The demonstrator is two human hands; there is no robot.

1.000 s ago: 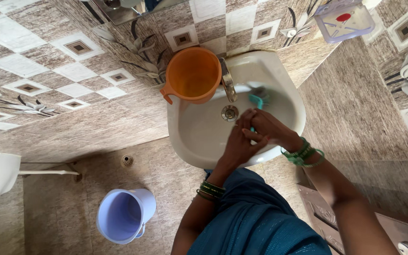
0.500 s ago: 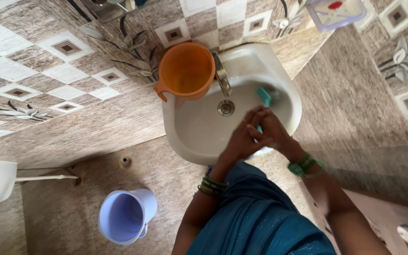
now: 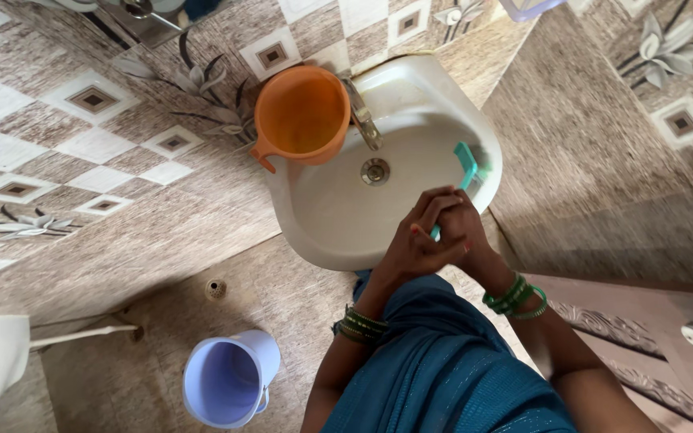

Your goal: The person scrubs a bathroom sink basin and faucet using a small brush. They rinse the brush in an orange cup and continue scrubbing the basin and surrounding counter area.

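You're clasping both hands, left hand (image 3: 415,244) & right hand (image 3: 460,228), around the handle of a teal brush (image 3: 467,164), its head lying against the basin (image 3: 322,216) wall right of the drain (image 3: 375,171). Scrubbing looks underway, not finished. Handle mostly hidden in your grip; bristles hard to make out; orange mug (image 3: 300,116) sitting on rim by tap (image 3: 362,122)

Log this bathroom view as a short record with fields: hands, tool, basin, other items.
hands: left hand and right hand clasped together on one handle, over the basin's near edge
tool: teal brush, head inside the bowl at its right side
basin: white sink, metal tap, drain
other items: orange mug on the sink's rim; lilac mug on the floor
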